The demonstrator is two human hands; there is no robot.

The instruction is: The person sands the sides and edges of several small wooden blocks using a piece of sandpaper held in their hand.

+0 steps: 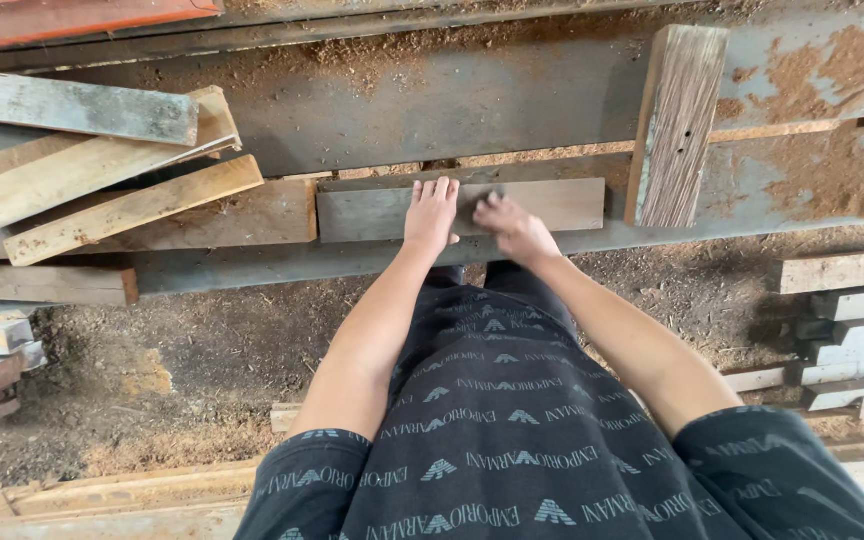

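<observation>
Left hand flat on grey plank; right hand blurred on it.

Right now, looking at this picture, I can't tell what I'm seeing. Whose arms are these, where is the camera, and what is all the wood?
There is no machine here. The camera sits on a person's head and looks down, so you see their own dark patterned shirt and two bare arms reaching forward. The left hand lies flat, fingers spread, on a short grey board that rests on a long, weathered bench beam dusted with sawdust. The right hand is blurred on the same board; whether it grips anything I cannot tell. A thick wooden block leans across the beam to the right. Loose planks are piled at the left, more stacked boards lie at the right, and the ground below is covered in sawdust.
</observation>
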